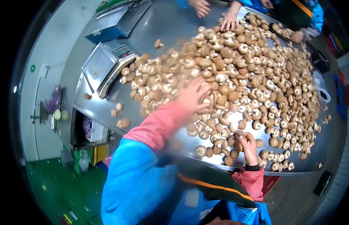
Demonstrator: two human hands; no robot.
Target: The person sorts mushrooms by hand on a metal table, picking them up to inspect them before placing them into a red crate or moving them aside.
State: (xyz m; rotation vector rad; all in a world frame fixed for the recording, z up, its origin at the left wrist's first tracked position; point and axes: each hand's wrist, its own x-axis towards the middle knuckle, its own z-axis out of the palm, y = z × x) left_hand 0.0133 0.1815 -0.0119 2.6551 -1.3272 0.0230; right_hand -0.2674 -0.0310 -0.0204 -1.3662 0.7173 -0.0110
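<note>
Brown domed mushrooms [224,90], shiny metal table [167,25], spread left hand [193,96]

Over the desk [154,24], a hand could pass across bare metal between the blue box [107,33] and the big pile of mushrooms [227,71], above one loose mushroom [158,43]. The scale [101,67] blocks the left side; co-workers' hands [229,21] crowd the far edge.
</note>
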